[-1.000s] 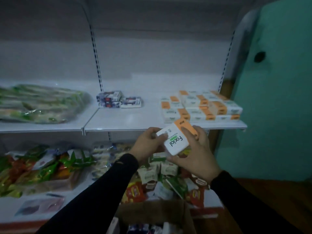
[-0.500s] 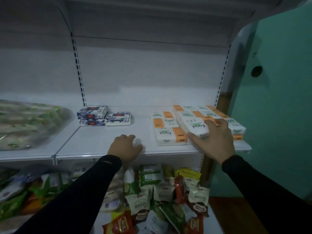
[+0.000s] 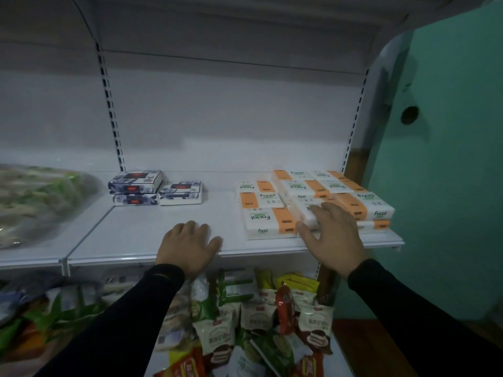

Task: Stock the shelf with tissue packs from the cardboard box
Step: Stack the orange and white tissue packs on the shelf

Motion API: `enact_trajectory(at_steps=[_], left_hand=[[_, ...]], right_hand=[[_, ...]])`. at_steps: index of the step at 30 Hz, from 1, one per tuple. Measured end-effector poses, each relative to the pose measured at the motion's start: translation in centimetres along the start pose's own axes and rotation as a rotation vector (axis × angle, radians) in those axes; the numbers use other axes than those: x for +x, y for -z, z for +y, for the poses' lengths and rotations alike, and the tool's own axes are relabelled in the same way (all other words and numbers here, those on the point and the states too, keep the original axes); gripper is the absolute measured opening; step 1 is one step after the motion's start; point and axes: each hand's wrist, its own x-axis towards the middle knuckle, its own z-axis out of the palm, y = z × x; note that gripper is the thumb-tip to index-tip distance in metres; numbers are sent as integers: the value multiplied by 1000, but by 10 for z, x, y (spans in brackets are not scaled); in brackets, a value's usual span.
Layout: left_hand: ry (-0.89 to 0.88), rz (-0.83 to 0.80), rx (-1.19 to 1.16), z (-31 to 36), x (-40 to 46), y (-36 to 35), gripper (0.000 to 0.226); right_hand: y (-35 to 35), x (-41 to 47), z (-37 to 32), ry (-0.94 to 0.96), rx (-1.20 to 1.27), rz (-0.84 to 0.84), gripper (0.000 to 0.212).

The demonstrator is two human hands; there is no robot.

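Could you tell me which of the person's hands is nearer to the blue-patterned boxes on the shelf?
Left. The left hand rests on the shelf edge in front and right of the blue-patterned boxes; the right hand lies farther right on the orange tissue packs.

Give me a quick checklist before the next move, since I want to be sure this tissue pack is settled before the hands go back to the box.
1. Pack on the shelf: ok. The tissue pack lies on the stack of tissue packs at the shelf's right end.
2. Right hand let go: not ok. Its fingers lie over the pack, thumb against the front.
3. Pack lined up with the others: cannot tell, the hand covers much of it.
4. Left hand free: ok. It rests on the shelf edge and holds nothing.
5. Room for more packs: ok. Bare shelf lies between the stack and the dark boxes.
6. Cardboard box within reach: cannot tell, it is out of view.
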Motion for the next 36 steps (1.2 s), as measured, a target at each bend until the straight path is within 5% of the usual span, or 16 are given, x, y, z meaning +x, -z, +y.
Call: enact_trajectory(at_steps=[5,11,16,21,24,29,36], left_hand=[[22,2,4,1,1,-3,58],[17,11,8,2,-1,0,76],[21,23,7,3,0,-2,55],[78,-122,-247,1,-18,19,74],[18,-44,-281,-2,-55,23,57],[9,13,-414,-4,-153,19,47],[164,-317,-385,-24,-252,-42,49]], right_hand=[[-1,7,-1,2,36,-64,69],[-2,20,-5,-20,16,-100,66],[0,18,-5,-23,20,-83,67],[18,-21,-11,21,203,-35,62],[24,-64,-20,87,308,-34,58],[5,-147,-39,152,418,-188,60],[-62,-249,-62,148,465,-571,53]])
